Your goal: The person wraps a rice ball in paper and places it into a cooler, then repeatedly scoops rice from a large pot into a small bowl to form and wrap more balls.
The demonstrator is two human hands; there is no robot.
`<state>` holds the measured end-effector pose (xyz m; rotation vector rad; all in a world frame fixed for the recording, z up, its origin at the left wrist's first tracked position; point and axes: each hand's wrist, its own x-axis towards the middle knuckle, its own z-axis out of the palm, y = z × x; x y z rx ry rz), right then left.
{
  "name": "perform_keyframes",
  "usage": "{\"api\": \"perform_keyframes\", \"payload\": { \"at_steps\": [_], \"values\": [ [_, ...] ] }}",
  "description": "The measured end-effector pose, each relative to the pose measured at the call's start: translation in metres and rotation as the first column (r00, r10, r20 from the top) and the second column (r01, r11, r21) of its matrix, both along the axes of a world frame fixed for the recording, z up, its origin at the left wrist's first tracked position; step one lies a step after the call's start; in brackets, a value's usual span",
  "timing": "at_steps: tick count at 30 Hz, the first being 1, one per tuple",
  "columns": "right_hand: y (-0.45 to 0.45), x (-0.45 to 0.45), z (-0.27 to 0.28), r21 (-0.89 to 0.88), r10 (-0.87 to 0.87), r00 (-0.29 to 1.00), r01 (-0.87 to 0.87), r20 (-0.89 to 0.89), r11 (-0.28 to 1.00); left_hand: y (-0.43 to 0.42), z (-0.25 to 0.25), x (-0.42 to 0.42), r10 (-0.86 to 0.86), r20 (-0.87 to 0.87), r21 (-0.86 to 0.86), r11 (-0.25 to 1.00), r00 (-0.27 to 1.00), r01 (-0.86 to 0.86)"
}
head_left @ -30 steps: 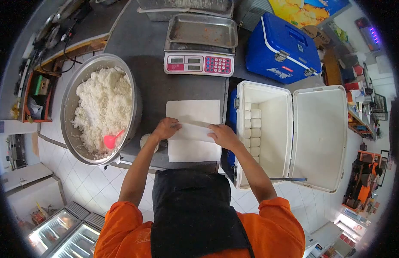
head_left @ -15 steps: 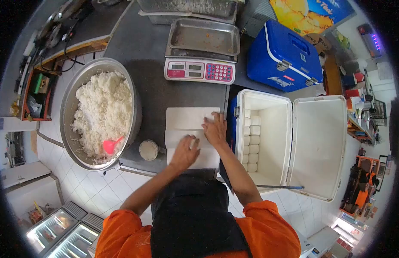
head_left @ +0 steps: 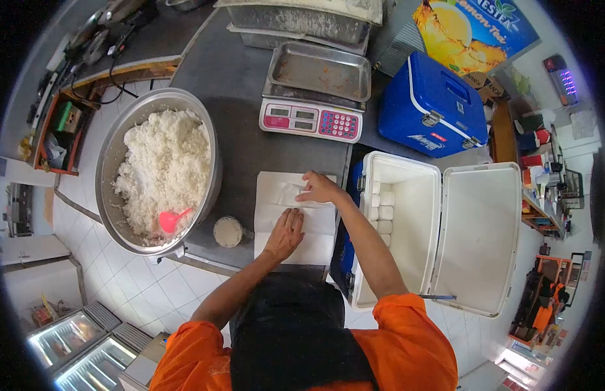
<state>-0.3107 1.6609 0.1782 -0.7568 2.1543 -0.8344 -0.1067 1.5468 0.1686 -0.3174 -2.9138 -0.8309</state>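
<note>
White paper sheets (head_left: 321, 242) lie on the dark counter in front of me. My left hand (head_left: 286, 233) rests flat on the paper, fingers stretched out. Just beyond it, my right hand (head_left: 321, 189) reaches over the upper part of the paper, thumb and fingers apart. Beside its fingertips is a thin, translucent patch (head_left: 289, 194), perhaps plastic film; I cannot make out exactly what it is. Left of the paper stands a round cup with a handle (head_left: 228, 232), whitish inside. A large metal pot (head_left: 214, 173) of cooked rice (head_left: 160, 163) holds a pink scoop (head_left: 168, 221).
An open cooler (head_left: 407, 159) on the right contains several white packets (head_left: 385, 213); its lid (head_left: 478, 234) is folded outward. Behind are a digital scale (head_left: 310, 120) carrying a metal tray (head_left: 322, 70), and a closed blue cooler (head_left: 433, 107).
My left hand has shifted slightly right and flattened onto the paper. My right hand has turned leftward over the upper sheet, where a translucent patch now shows. The camera view has shifted slightly.
</note>
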Motion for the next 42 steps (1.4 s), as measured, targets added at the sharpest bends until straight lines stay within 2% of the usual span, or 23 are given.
{"api": "perform_keyframes", "payload": {
  "at_steps": [3, 5, 7, 8, 10, 13, 15, 17, 19, 21, 22, 23, 24, 26, 27, 29, 30, 32, 34, 36, 38, 40, 42],
  "values": [
    [-0.006, 0.002, 0.015, 0.118, 0.100, 0.995, -0.099, -0.003, 0.988, -0.005, 0.001, -0.004, -0.004, 0.009, 0.055, 0.998, 1.000, 0.004],
    [0.002, 0.027, 0.021, 0.086, 0.198, 0.974, -0.189, -0.107, 0.978, -0.008, -0.006, -0.004, -0.012, -0.026, 0.073, 0.997, 1.000, 0.014],
    [0.012, 0.073, 0.032, 0.185, 0.280, 0.884, -0.225, -0.374, 0.957, -0.012, -0.015, 0.000, -0.027, -0.058, 0.088, 0.996, 0.998, 0.032],
    [0.017, 0.091, 0.030, 0.186, 0.278, 0.886, -0.222, -0.372, 0.957, -0.014, -0.019, 0.001, -0.047, -0.043, 0.100, 0.994, 0.998, 0.051],
    [0.028, 0.122, 0.024, 0.020, 0.100, 0.832, -0.106, -0.546, 0.994, -0.013, -0.012, 0.003, -0.072, -0.027, 0.116, 0.991, 0.997, 0.074],
    [0.037, 0.146, 0.016, -0.040, -0.015, 0.843, -0.008, -0.538, 0.999, -0.021, 0.011, 0.007, -0.007, -0.007, 0.185, 0.983, 1.000, 0.008],
    [0.039, 0.161, -0.013, -0.112, -0.118, 0.857, 0.071, -0.502, 0.991, -0.040, 0.016, 0.001, 0.009, 0.242, 0.339, 0.936, 0.970, -0.093],
    [0.040, 0.168, -0.019, -0.179, -0.216, 0.863, 0.149, -0.457, 0.973, -0.052, 0.047, -0.031, 0.184, 0.010, 0.264, 0.947, 0.983, -0.180],
    [0.036, 0.167, 0.001, -0.138, -0.119, 0.728, 0.033, -0.675, 0.990, -0.057, 0.073, -0.069, 0.123, -0.070, 0.181, 0.978, 0.990, -0.108],
    [0.036, 0.169, 0.004, -0.139, -0.119, 0.735, 0.035, -0.667, 0.990, -0.062, 0.079, -0.084, 0.056, -0.146, 0.094, 0.995, 0.988, -0.043],
    [0.037, 0.168, 0.005, -0.135, -0.116, 0.740, 0.034, -0.663, 0.990, -0.069, 0.078, -0.087, -0.029, 0.106, 0.172, 0.985, 0.994, 0.010],
    [0.039, 0.167, 0.004, -0.137, -0.121, 0.737, 0.039, -0.665, 0.990, -0.077, 0.078, -0.089, -0.133, 0.343, 0.258, 0.965, 0.930, 0.043],
    [0.040, 0.168, 0.001, -0.149, -0.130, 0.736, 0.041, -0.664, 0.988, -0.086, 0.076, -0.082, -0.140, 0.342, 0.254, 0.966, 0.929, 0.052],
    [0.042, 0.172, -0.002, -0.163, -0.157, 0.736, 0.065, -0.658, 0.984, -0.108, 0.072, -0.052, -0.068, 0.197, 0.014, 0.998, 0.978, 0.066],
    [0.042, 0.174, -0.002, -0.167, -0.158, 0.723, 0.059, -0.673, 0.984, -0.115, 0.073, -0.036, -0.081, 0.200, 0.013, 0.997, 0.976, 0.080],
    [0.041, 0.172, 0.000, -0.177, -0.159, 0.707, 0.049, -0.689, 0.983, -0.125, 0.087, -0.014, -0.040, 0.296, -0.271, 0.954, 0.954, 0.124],
    [0.040, 0.171, 0.007, -0.136, -0.111, 0.696, 0.020, -0.709, 0.991, -0.120, 0.100, -0.015, -0.038, 0.298, -0.274, 0.954, 0.954, 0.124],
    [0.039, 0.173, 0.012, -0.093, -0.061, 0.694, -0.009, -0.718, 0.996, -0.086, 0.120, -0.017, -0.029, -0.154, -0.152, 0.988, 0.988, 0.006],
    [0.039, 0.172, 0.013, 0.000, 0.023, 0.631, -0.036, -0.775, 0.999, -0.053, 0.105, -0.020, -0.070, -0.169, -0.116, 0.992, 0.983, 0.051],
    [0.041, 0.176, 0.011, -0.004, 0.011, 0.654, -0.022, -0.757, 1.000, -0.033, 0.077, -0.024, -0.281, -0.048, -0.069, 0.958, 0.959, 0.277],
    [0.043, 0.180, 0.001, -0.013, -0.010, 0.672, 0.000, -0.740, 1.000, -0.039, 0.027, -0.011, -0.228, -0.005, -0.019, 0.974, 0.974, 0.228],
    [0.045, 0.192, -0.015, -0.185, -0.279, 0.825, 0.214, -0.491, 0.959, -0.046, -0.007, 0.003, -0.189, 0.046, 0.030, 0.982, 0.981, 0.187],
    [0.045, 0.205, -0.017, -0.242, -0.389, 0.808, 0.310, -0.442, 0.919, -0.046, -0.019, 0.019, -0.063, -0.006, 0.077, 0.995, 0.998, 0.064]
  ]
}}
